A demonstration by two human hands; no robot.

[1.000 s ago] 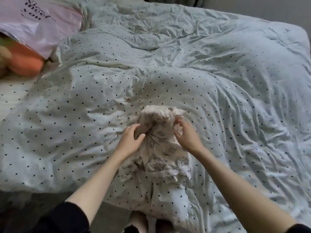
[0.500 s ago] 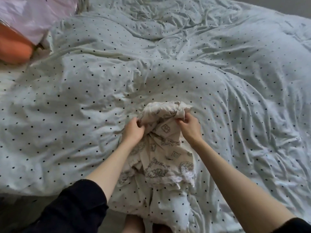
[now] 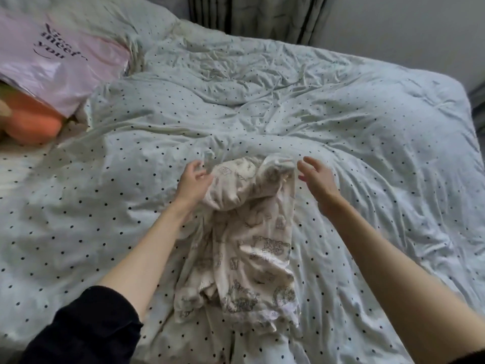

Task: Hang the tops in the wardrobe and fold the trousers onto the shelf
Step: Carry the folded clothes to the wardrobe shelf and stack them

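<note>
Head view, looking down at a bed covered by a pale quilt [image 3: 301, 106] with small black dots. A crumpled cream garment [image 3: 249, 243] printed with grey drawings lies on the quilt in the middle, running toward the near edge. The left hand [image 3: 193, 183] rests against the garment's upper left edge, fingers loosely spread — gripping nothing. The right hand [image 3: 316, 177] hovers just beside its upper right corner, fingers relaxed and apart. At far left lies a pink plastic bag [image 3: 52, 67] — its dark lettering partly readable as "meet you" — over something orange [image 3: 34, 124].
</note>
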